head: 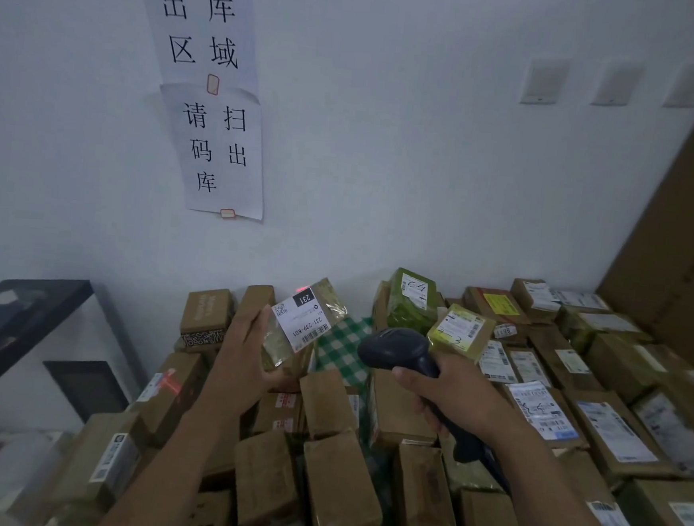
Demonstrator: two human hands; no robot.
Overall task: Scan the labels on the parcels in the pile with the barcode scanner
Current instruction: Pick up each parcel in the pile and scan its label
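Olive-wrapped parcel (pixel 334 303), held tilted in my left fingers (pixel 276 377), caught a red glow (pixel 301 289) at the far edge of its label (pixel 301 325); my right fingers (pixel 415 382) gripped the barcode scanner (pixel 392 349) just beside it. Below my fingers lay the pile (pixel 340 490), by my judgement mostly unscanned.

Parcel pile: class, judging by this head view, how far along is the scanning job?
Done: cannot tell; nothing marks any parcel as scanned. In hand: the left hand holds up one labelled parcel, the right hand grips the barcode scanner pointed at it, and a red glow sits at the label's top edge. Remaining: apparently the rest of the pile below.
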